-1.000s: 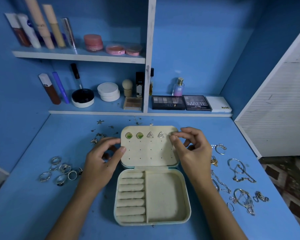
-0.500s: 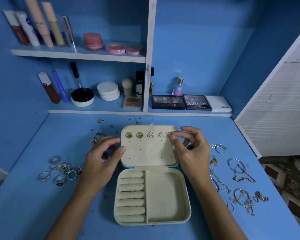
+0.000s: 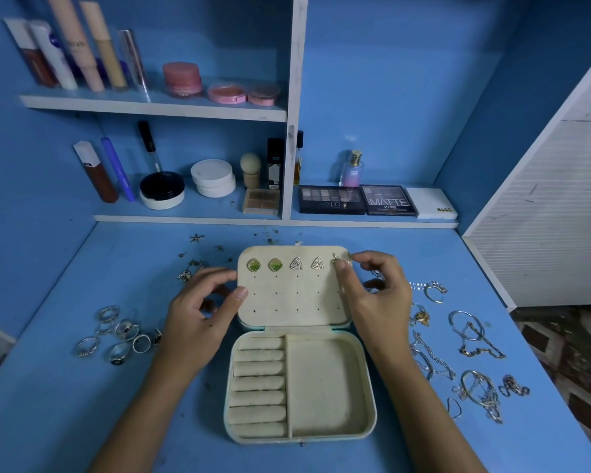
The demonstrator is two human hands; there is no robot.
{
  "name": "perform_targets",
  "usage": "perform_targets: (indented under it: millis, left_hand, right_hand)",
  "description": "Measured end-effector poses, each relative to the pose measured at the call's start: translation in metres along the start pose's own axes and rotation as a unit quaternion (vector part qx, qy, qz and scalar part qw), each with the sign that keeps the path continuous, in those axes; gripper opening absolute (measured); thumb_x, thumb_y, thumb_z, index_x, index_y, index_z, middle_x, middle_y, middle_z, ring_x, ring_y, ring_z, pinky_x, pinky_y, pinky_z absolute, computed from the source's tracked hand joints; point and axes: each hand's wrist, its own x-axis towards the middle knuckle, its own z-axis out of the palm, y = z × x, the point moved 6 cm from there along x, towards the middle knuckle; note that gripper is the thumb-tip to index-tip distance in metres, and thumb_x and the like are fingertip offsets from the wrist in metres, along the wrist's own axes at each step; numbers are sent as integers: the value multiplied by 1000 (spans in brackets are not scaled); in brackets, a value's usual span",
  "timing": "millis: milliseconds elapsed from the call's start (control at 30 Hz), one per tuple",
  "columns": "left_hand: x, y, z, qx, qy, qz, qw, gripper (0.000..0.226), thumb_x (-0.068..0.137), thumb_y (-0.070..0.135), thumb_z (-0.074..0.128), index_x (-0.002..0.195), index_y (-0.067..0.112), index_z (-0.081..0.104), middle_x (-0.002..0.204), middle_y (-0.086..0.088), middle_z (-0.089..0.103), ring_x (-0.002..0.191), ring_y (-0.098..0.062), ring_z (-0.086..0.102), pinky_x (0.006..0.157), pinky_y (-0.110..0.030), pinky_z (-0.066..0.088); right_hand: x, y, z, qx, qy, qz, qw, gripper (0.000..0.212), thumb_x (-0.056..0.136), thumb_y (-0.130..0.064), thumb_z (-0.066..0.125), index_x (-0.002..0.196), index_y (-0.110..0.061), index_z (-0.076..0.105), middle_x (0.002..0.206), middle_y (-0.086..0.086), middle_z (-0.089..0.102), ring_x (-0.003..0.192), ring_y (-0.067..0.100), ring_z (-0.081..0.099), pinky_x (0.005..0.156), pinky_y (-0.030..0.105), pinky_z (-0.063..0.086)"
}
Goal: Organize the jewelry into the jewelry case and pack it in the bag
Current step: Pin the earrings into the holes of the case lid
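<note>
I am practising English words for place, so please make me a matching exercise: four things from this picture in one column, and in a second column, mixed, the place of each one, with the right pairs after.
Things
1. green earrings
2. pile of rings
3. pink jar
4. small earring

Places
A. on the upper shelf
B. pinned in the top row of the jewelry case lid, at its left end
C. pinched by the right hand at the lid's top right corner
D. on the table, left of the left hand

Pairs: 1-B, 2-D, 3-A, 4-C
</note>
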Motion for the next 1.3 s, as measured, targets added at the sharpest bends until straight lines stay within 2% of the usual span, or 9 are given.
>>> perform_targets:
  millis: [133, 267, 467, 600, 733, 833, 1033, 1167, 1300]
  left_hand:
    - [0, 3, 1, -2, 1, 5, 1000, 19, 81, 43, 66, 100, 46, 65, 104, 22, 63, 93, -4, 61, 74, -11, 48]
    - [0, 3, 0, -2, 2, 3, 1000, 20, 79, 51, 63, 99, 49, 64, 105, 19, 64, 92, -7, 62, 73, -15, 50]
    - [-2, 4, 0, 0, -1, -5, 1000, 28, 86, 34, 72, 96, 58, 63, 105, 21, 64, 92, -5, 62, 74, -12, 48]
    - [-3, 5, 0, 13, 4, -10, 1000, 20, 87, 30, 72, 101, 43, 65, 105, 21, 63, 92, -5, 61, 73, -9, 47]
    - [-2, 2, 2, 28, 11, -27, 999, 20, 87, 22, 70, 107, 23, 69, 106, 20, 62, 91, -5, 61, 69, -10, 46]
    - [4, 3, 0, 28, 31, -35, 999, 18, 90, 14, 69, 105, 24, 70, 104, 13, 66, 87, -5, 61, 68, -13, 46]
    - [40, 8, -10, 64, 82, -39, 994, 13, 93, 16, 66, 97, 27, 72, 92, 10, 67, 71, 2, 55, 65, -7, 40]
    - [72, 12, -2, 107, 31, -18, 994, 12, 93, 16, 65, 94, 26, 72, 95, 19, 68, 78, -1, 59, 67, -4, 40]
    - [102, 12, 12, 164, -54, -5, 985, 11, 92, 20, 67, 96, 28, 73, 94, 18, 67, 81, -2, 59, 66, -2, 39]
  right_hand:
    - [-3, 1, 0, 60, -19, 34, 997, 12, 93, -17, 67, 105, -17, 66, 108, 1, 66, 87, -3, 60, 67, 11, 47]
    - [-1, 6, 4, 63, -54, 58, 995, 19, 98, -20, 61, 117, -20, 67, 115, -7, 68, 103, -1, 62, 80, 12, 48]
    - [-1, 12, 13, 86, -88, 92, 988, 11, 96, -27, 66, 106, -25, 71, 109, -6, 70, 95, 16, 68, 68, 23, 53]
    - [0, 16, 14, 81, -86, 98, 988, 10, 94, -29, 69, 102, -25, 72, 107, -7, 72, 101, 18, 68, 81, 36, 56]
    - [2, 17, 13, 98, -88, 96, 987, 8, 93, -24, 70, 100, -22, 73, 103, -7, 73, 104, 14, 67, 82, 31, 55]
    - [3, 18, 14, 103, -90, 100, 985, 8, 92, -24, 70, 99, -22, 73, 101, -8, 74, 102, 13, 67, 81, 27, 54]
    - [3, 19, 17, 83, -88, 89, 989, 7, 93, -31, 70, 99, -28, 73, 104, -11, 72, 103, 14, 66, 84, 37, 56]
    - [3, 20, 17, 55, -86, 72, 992, 15, 90, -43, 69, 103, -35, 71, 109, -12, 70, 110, 20, 62, 94, 52, 51]
    - [4, 17, 16, 50, -81, 54, 994, 11, 90, -40, 70, 101, -37, 71, 111, -15, 68, 117, 14, 57, 100, 47, 48]
